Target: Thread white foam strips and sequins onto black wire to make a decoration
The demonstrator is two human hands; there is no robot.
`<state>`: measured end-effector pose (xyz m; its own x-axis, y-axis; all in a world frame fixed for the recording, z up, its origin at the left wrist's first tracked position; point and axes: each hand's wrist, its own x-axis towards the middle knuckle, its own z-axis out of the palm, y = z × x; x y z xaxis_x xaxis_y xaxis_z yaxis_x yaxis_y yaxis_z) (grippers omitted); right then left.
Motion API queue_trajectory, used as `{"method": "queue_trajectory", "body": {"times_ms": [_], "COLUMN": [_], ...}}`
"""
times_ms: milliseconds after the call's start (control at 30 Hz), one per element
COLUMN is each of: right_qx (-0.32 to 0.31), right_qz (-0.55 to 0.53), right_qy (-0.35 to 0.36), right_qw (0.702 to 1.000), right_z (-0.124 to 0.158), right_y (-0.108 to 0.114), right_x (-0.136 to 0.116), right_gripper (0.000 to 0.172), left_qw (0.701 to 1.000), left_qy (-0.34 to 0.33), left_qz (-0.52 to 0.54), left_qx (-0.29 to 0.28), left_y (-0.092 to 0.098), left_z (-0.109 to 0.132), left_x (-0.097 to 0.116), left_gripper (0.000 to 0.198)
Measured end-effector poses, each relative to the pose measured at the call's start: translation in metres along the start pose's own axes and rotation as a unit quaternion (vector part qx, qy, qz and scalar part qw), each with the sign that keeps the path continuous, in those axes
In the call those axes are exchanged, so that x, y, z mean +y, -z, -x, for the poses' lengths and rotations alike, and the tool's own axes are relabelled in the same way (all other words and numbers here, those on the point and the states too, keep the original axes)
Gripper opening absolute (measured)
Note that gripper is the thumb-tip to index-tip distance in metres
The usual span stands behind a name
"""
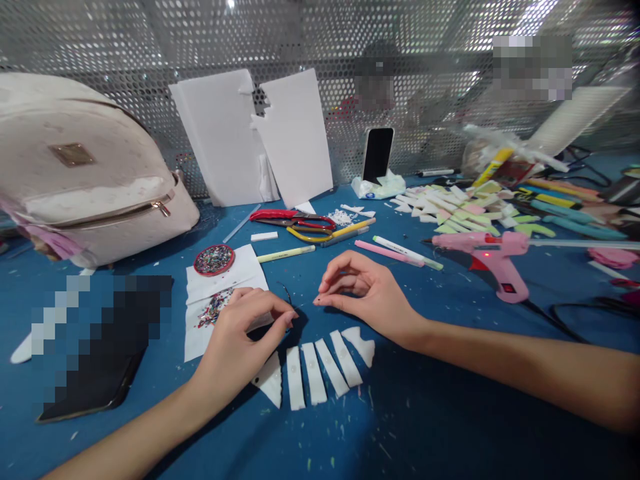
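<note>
My left hand (245, 337) hovers over the edge of the white paper, thumb and forefinger pinched; a thin dark strand (285, 291) curves beside its fingertips, and whether they hold it is unclear. Across a small gap, my right hand (363, 290) is pinched too, with a tiny dark speck at its fingertips. Below the hands lie several white strips (314, 373) with clear dots on them, side by side. A white triangular piece (270, 383) with a black dot sits at their left, partly under my left hand, and a notched white tail-shaped piece (360, 345) at their right.
Tiny colourful bits lie on the white paper (197, 340) beside a round red-rimmed dish (214, 260). A pink glue gun (500, 253), its light lit, rests at right with its cable. Pliers (295, 219), pens (390, 252), cut scraps (450, 203), a phone (378, 155) and a backpack (90, 173) surround the area.
</note>
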<state>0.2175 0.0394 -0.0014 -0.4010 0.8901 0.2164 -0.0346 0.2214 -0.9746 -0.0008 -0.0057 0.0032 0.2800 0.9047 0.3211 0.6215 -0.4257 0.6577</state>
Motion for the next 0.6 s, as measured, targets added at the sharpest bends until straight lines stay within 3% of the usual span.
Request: {"method": "queue_trajectory", "body": {"times_ms": [600], "right_qx": [0.003], "right_qz": [-0.01], "right_qy": [0.006], "right_qw": [1.0], "right_z": [0.0005], "right_y": [-0.0006], "right_x": [0.0003], "right_gripper": [0.031], "left_qw": [1.0], "left_qy": [0.0], "left_qz": [0.004], "left_qx": [0.001], "left_y": [0.0002], "left_z": [0.0007], "left_x": [-0.0004], "left_gripper": [0.016]}}
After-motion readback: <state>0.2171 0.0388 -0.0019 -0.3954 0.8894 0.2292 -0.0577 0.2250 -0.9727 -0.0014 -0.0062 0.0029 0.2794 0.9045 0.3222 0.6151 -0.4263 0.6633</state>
